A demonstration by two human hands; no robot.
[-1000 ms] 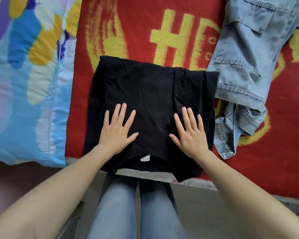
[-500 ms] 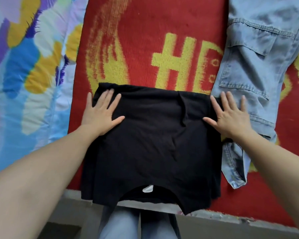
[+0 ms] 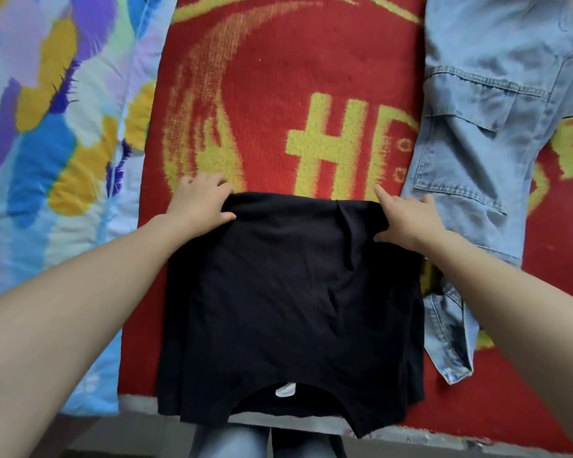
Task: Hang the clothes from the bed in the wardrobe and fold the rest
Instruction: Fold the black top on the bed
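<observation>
the black t-shirt (image 3: 291, 285) lies flat on the red blanket (image 3: 278, 94) at the near edge of the bed. its sides are already turned in to make a rough rectangle, and its neckline hangs just over the edge towards the person's legs (image 3: 229, 444). a white label (image 3: 286, 390) shows in the neck opening, so the collar end is the near one and the hem end the far one.

both hands sit on the far corners. the left hand (image 3: 201, 201) clamps the far left corner, with the thumb lying on top of the cloth and the fingers curled over the far edge. the right hand (image 3: 407, 219) takes the far right corner the same way, thumb pressed on the cloth and the forefinger stretched along the edge. its other fingers are partly hidden, so how far they go under the fabric cannot be told.

holding the two corners at once makes sense. it keeps the far edge straight and the tucked sides from slipping loose when the cloth is lifted. the likely aim is to bring the hem end towards the collar and halve the rectangle, so the fold looks well along but not finished.

a light blue denim garment (image 3: 477, 127) lies unfolded just beside the shirt on the right, its lower part touching or slipping under the shirt's edge. a bright patterned quilt (image 3: 47, 127) covers the bed to the left. the denim is close enough to catch on the right hand during the fold.
</observation>
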